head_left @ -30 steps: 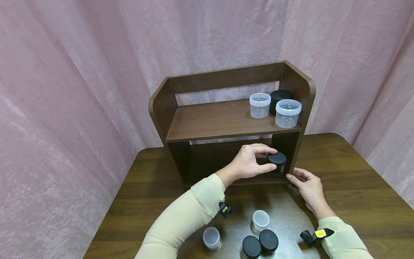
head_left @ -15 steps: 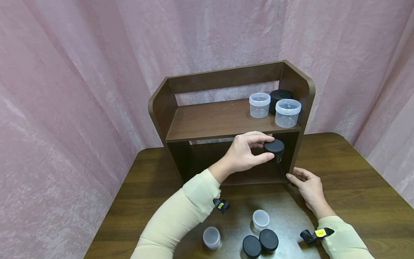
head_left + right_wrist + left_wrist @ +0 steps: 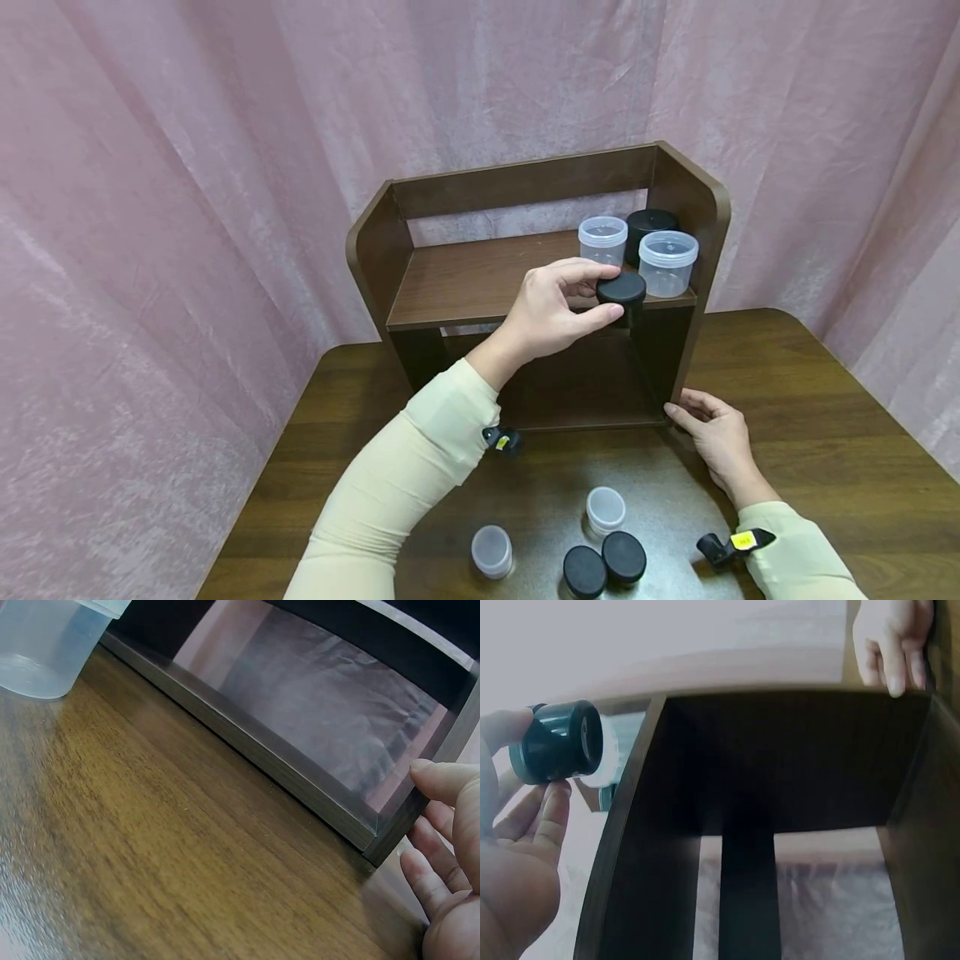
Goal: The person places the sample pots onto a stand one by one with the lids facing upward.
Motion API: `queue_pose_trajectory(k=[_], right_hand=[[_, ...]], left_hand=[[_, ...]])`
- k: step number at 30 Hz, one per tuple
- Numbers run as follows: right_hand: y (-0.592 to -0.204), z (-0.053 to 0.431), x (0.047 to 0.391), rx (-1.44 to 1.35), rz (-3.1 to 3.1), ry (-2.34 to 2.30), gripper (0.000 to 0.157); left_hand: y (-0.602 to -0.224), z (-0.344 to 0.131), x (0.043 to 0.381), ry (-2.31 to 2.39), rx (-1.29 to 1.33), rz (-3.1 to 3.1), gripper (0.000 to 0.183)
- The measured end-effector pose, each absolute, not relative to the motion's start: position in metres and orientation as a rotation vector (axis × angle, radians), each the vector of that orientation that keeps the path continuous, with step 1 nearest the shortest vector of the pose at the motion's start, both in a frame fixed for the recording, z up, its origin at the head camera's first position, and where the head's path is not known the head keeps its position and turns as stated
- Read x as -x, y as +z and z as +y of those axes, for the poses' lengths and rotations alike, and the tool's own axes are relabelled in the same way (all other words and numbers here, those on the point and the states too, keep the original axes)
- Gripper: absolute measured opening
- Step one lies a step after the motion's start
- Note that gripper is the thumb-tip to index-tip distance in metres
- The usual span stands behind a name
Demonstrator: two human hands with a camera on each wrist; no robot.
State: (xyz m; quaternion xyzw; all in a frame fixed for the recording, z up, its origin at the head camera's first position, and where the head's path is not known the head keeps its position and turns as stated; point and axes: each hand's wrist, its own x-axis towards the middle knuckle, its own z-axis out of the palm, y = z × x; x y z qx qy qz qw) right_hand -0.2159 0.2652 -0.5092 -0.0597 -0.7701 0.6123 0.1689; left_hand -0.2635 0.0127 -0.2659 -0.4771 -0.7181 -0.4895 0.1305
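- Pink velvet curtain [image 3: 225, 183]: fills the top and both sides of the frame, behind everything.
- Wood-grain table [image 3: 795, 392]: lower half; far right corner rounded, left edge slanting down to bottom left.
- Two-tier brown wooden shelf unit [image 3: 525, 177]: centre, slightly right. Front edge of the upper board crosses mid-frame; side panels bound it left and right. Upper board has room from the tubs across to the left panel; the lower bay opens below the left hand.
- Left hand [image 3: 551, 304]: centre of frame, forearm rising from bottom centre-left in a pale sleeve. Fingers above, thumb below, spread about a lid's width and pinching the held jar from its left.
- Right hand [image 3: 715, 433]: right of centre, low, by the table. Thumb on the front edge of the right panel near its foot, fingers bent along the outer face; grips that corner.
- Two clear screw-lid tubs [image 3: 602, 233] [image 3: 667, 262]: upper board, right end; front one near the board edge.
- Black-lidded jar [image 3: 651, 223]: behind and between those tubs.
- Held black jar [image 3: 622, 289]: right of centre, upright, lid up, in front of the upper board's edge; left wrist view shows a gap to the board.
- Bottom centre, on the table: two small white-lidded jars [image 3: 491, 552] [image 3: 604, 509], two small black-lidded ones [image 3: 584, 571] [image 3: 624, 557] side by side.
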Motion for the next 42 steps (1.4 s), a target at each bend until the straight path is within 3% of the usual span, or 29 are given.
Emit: queue_pose_trajectory(k=[16, 26, 36, 42], right_hand=[[-0.512, 0.262, 0.218, 0.164, -2.153, 1.769, 0.046], [-0.513, 0.263, 0.218, 0.166, -2.091, 1.82, 0.035], [-0.514, 0.262, 0.218, 0.18, -2.103, 1.809, 0.041], [-0.514, 0.263, 0.218, 0.165, -2.109, 1.8, 0.036]], left_hand=[[-0.256, 0.015, 0.292, -1.363, 1.16, -2.351, 0.038], [-0.258, 0.022, 0.295, -1.335, 1.1, -2.39, 0.042], [-0.258, 0.029, 0.295, -1.405, 1.037, -2.387, 0.04], [-0.258, 0.029, 0.294, -1.398, 1.026, -2.399, 0.04]])
